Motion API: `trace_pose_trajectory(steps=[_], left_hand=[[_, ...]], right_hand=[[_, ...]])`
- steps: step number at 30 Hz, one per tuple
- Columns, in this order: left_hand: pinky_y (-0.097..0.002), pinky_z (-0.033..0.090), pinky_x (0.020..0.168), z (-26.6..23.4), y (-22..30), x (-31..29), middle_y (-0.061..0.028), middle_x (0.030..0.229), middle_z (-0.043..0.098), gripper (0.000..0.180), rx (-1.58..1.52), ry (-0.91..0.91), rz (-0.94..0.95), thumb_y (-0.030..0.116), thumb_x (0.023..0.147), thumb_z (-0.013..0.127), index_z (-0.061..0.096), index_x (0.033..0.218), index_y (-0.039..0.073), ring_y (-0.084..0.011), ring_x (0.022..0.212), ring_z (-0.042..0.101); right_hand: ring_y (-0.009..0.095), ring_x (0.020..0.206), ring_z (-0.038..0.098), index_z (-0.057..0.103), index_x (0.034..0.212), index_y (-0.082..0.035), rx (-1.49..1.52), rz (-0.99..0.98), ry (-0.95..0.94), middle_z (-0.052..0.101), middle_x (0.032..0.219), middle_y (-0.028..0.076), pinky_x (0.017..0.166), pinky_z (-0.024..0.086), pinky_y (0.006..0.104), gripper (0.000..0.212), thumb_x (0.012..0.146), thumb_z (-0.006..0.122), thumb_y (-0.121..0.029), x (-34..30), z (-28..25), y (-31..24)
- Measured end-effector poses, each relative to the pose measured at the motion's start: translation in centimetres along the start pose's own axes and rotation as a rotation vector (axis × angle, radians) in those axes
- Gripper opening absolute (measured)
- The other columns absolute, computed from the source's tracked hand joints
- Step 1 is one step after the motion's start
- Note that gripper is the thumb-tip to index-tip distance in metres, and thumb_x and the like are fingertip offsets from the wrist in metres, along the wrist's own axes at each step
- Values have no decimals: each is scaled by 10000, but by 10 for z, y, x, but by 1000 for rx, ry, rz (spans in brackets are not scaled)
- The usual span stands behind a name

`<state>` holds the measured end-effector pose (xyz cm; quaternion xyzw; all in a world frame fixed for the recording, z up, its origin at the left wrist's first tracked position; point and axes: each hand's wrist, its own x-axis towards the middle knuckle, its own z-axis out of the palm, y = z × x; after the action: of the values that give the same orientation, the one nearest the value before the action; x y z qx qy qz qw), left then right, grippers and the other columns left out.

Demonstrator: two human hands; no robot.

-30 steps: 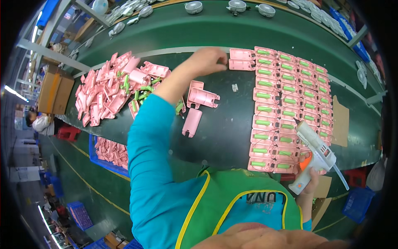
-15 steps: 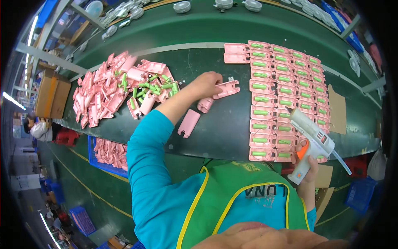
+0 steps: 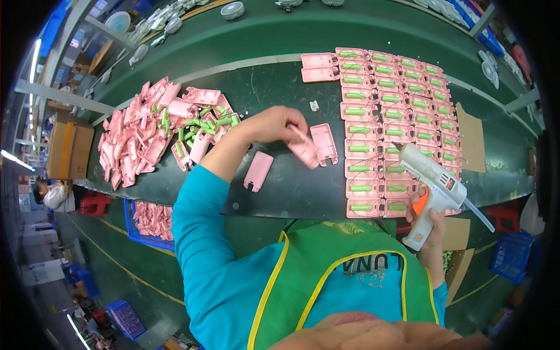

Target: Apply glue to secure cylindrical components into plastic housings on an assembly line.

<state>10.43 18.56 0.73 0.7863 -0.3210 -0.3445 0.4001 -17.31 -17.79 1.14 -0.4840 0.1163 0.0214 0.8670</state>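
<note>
My left hand (image 3: 281, 124) is closed on a pink plastic shell half (image 3: 303, 149), tilted and smeared by motion. Against its right side lies another pink shell half (image 3: 323, 144), hollow face up on the bench. A third pink shell (image 3: 258, 170) rests smooth side up, nearer to me. On the right, my right hand (image 3: 430, 227) grips a white glue gun (image 3: 434, 181) with an orange trigger, nozzle toward the far left. The gun hangs over rows of pink shells (image 3: 356, 150) holding green cylindrical cells and thin wires.
A heap of pink shells (image 3: 137, 137) and green cells (image 3: 204, 123) covers the bench's left. Two shells without cells (image 3: 319, 74) lie at the far end of the rows. Cardboard (image 3: 470, 140) lies right of them; a blue crate (image 3: 133, 224) stands below the bench's left edge.
The shell my left hand held now lies hollow side up on the bench. That hand has taken up the shell beside it. The glue gun stays in my right hand.
</note>
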Motion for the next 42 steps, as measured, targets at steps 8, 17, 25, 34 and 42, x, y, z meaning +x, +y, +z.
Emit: trace_pose_trajectory(steps=[8,17,25,34,42], left_hand=[[-410,434,861,51,5,-1,-26,1072,605,190,822,430,549,161,718,707,682,905,187,-232,1026,559],[-423,391,856,40,-15,26,-16,859,596,88,1076,486,363,226,801,639,626,830,145,-222,894,569],[-401,390,803,22,-18,71,-32,869,623,119,1040,624,175,230,823,651,674,888,133,-233,886,586],[-410,406,793,23,-25,84,-53,903,608,119,951,754,211,176,794,661,675,906,137,-247,894,585],[-429,508,720,25,15,-35,-91,900,599,235,771,524,-50,278,807,706,632,945,103,-286,859,638]], right_hand=[[242,1030,560,457,1245,-21,7,9,1,533,1047,98,689,483,280,543,830,636,-322,2,3,0],[272,1030,579,487,1225,7,39,-4,18,572,1049,134,683,520,284,535,822,640,-309,2,4,1],[253,1020,581,478,1227,-7,26,0,34,559,1046,117,662,520,282,526,822,636,-304,4,3,2],[250,1007,571,451,1257,-19,17,14,24,538,1054,96,664,496,279,546,826,637,-298,4,5,4],[273,1053,560,450,1256,-8,34,-22,-7,544,1069,112,693,497,297,544,835,621,-305,-2,-7,7]])
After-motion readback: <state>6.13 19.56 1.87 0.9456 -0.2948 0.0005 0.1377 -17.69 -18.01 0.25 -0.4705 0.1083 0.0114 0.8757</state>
